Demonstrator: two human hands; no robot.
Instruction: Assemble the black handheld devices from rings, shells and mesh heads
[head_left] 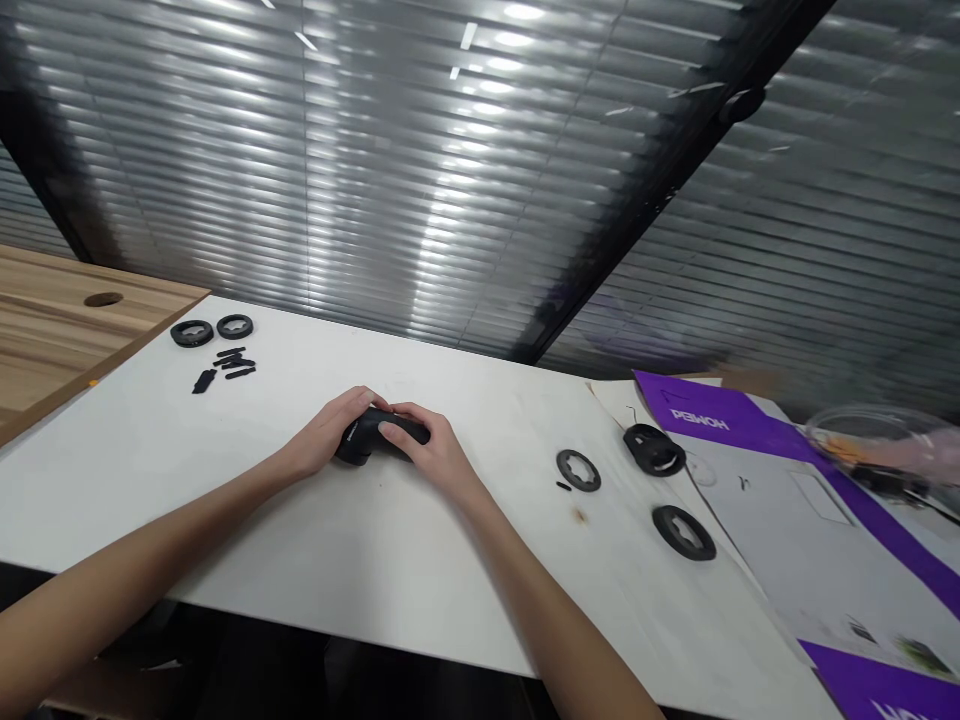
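Device [365, 437], black, in head view: held at middle of white table [337, 560]; I cannot tell whether it touches surface. Left hand [328, 430] grips bulky end; right hand [433, 447] closed around handle, thumb on top. Dark rings [664, 525] lie to right; two more rings [235, 336] near small black strips [240, 372] at far left.

Shows black with pale lettering on the device [367, 433], dark grey on the rings [670, 531], white across the bench [315, 560], purple bands on the pale sheet [795, 550], silvery stripes along the blinds [390, 180]
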